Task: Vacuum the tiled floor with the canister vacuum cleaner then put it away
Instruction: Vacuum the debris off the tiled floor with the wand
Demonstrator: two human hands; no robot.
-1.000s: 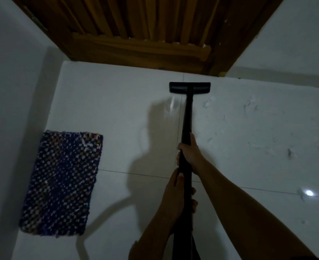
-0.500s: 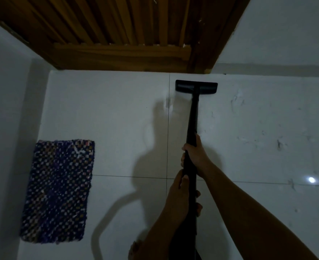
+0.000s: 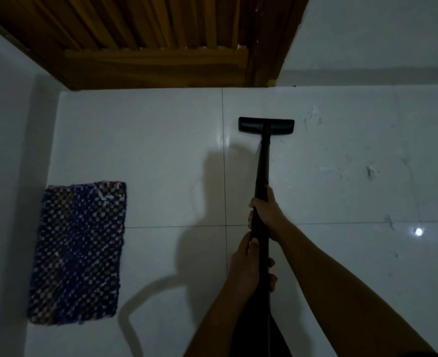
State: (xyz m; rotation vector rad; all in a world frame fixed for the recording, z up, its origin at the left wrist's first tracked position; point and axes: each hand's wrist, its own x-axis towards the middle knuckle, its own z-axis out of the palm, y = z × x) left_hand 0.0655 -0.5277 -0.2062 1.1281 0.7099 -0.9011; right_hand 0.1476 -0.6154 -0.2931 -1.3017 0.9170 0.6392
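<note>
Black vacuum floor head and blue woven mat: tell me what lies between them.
Head view: only bare white tiled floor between the black vacuum floor head and the blue woven mat, crossed by a grout line and a shadow.

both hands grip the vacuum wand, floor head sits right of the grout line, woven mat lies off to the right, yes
No: the head view shows the woven mat off to the left, by the wall. The left hand and right hand do grip the vacuum wand, and the floor head sits right of the grout line.
</note>
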